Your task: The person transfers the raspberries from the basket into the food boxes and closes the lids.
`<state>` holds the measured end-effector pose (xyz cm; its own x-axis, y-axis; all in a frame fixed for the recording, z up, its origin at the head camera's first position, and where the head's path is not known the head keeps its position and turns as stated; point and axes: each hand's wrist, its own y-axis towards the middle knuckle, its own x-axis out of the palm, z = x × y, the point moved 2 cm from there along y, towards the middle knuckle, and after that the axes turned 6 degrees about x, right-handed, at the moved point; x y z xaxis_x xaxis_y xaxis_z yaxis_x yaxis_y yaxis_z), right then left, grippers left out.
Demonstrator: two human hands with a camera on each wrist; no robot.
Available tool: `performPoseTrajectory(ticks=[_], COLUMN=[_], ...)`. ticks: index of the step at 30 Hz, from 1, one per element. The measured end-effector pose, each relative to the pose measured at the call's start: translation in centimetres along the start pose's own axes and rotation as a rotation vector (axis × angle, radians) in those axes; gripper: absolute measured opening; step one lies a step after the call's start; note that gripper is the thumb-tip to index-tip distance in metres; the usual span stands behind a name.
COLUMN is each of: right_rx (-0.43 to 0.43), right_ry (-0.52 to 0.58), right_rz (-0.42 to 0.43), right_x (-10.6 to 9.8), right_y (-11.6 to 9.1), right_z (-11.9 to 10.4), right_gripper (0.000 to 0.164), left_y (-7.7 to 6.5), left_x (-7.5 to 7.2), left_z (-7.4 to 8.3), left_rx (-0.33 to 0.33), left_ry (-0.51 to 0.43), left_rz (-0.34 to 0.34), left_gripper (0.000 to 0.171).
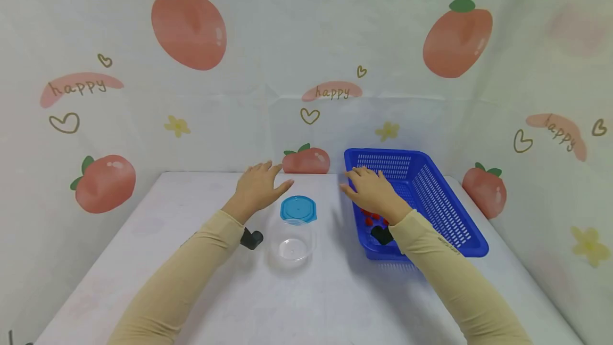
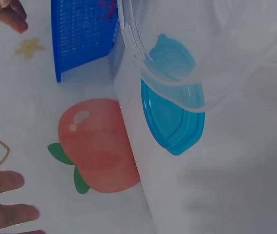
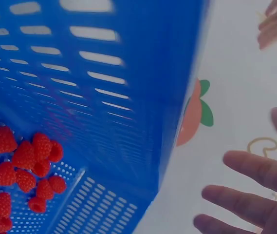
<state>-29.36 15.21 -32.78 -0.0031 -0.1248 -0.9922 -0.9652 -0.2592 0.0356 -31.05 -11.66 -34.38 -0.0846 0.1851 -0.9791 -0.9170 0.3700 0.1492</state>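
Both hands are raised with fingers spread and hold nothing. My left hand (image 1: 256, 188) hovers left of a round blue lid (image 1: 299, 208). Just in front of that lid stands a clear plastic bowl (image 1: 292, 244), uncovered; in the left wrist view the lid (image 2: 172, 122) shows partly through the bowl's wall. Over the left side of a blue slotted basket (image 1: 445, 204) is my right hand (image 1: 373, 190). Several raspberries (image 3: 24, 156) lie on the basket's floor in the right wrist view; in the head view the right hand and wrist hide part of them.
A white cloth covers the table (image 1: 306, 307), and a white backdrop (image 1: 268, 41) printed with fruit, hearts and flowers rises behind and at the sides. The basket's high rim (image 1: 351, 152) stands at the right, near the back edge.
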Motion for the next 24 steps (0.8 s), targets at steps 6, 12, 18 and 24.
performPoseTrajectory(ticks=[6, 12, 18, 24], right_rx=[0.004, 0.002, -0.008, 0.011], right_ry=[0.011, 0.049, 0.119, 0.203], right_rz=[-0.030, -0.025, -0.008, 0.027], right_x=[-0.1, 0.0, -0.3, -0.8], right_y=[-0.1, -0.1, -0.2, -0.4], right_z=[0.2, 0.7, 1.4, 2.3], right_gripper=[0.046, 0.037, 0.031, 0.030], left_y=[-0.2, -0.3, -0.4, -0.8], left_x=[0.3, 0.5, 0.5, 0.7], left_z=[0.1, -0.1, -0.4, -1.0], left_rx=[-0.010, 0.010, 0.000, 0.013], left_ry=[-0.112, -0.142, -0.169, -0.224], left_rz=[-0.113, -0.146, -0.148, -0.121], left_gripper=[0.058, 0.046, 0.043, 0.040])
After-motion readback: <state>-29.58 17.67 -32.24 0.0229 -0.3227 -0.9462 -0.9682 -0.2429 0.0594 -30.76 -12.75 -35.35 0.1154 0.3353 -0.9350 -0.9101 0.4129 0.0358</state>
